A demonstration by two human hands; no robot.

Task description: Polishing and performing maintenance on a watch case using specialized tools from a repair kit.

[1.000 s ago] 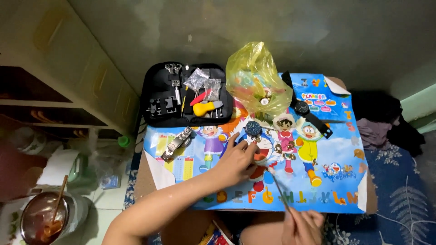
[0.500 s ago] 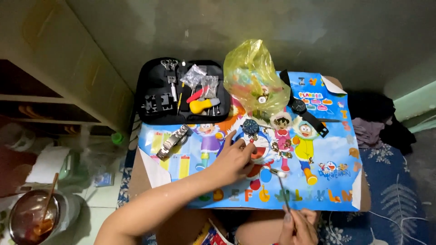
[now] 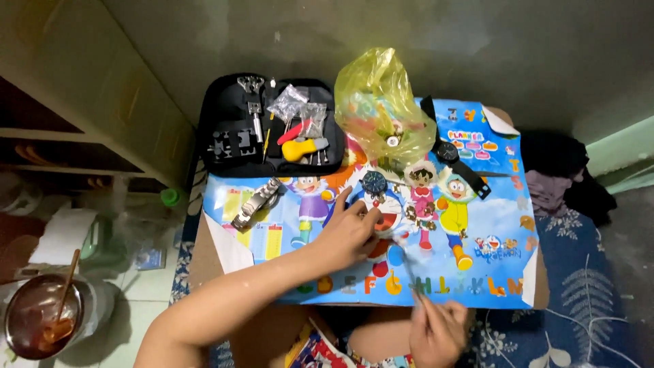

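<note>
My left hand [image 3: 349,230] rests on a colourful cartoon sheet [image 3: 477,225] covering a small table, its fingers pressing on something small that they hide. Just beyond the fingertips lies a dark round watch face [image 3: 374,182]. My right hand [image 3: 436,327] is low at the table's near edge, gripping a thin tool [image 3: 411,276] whose tip points up toward my left hand. A metal watch bracelet [image 3: 256,202] lies to the left on the sheet. A black strapped watch [image 3: 455,158] lies to the right.
An open black tool case [image 3: 225,116] with small tools and a yellow-handled one [image 3: 300,148] sits at the back left. A yellow plastic bag [image 3: 381,102] stands behind the watch face. A metal bowl with a spoon [image 3: 41,317] sits on the floor at left, near wooden shelving [image 3: 82,123].
The view has shifted slightly. My left hand stays on the sheet near the watch face; my right hand with the thin tool has moved a little, still low at the near edge.
</note>
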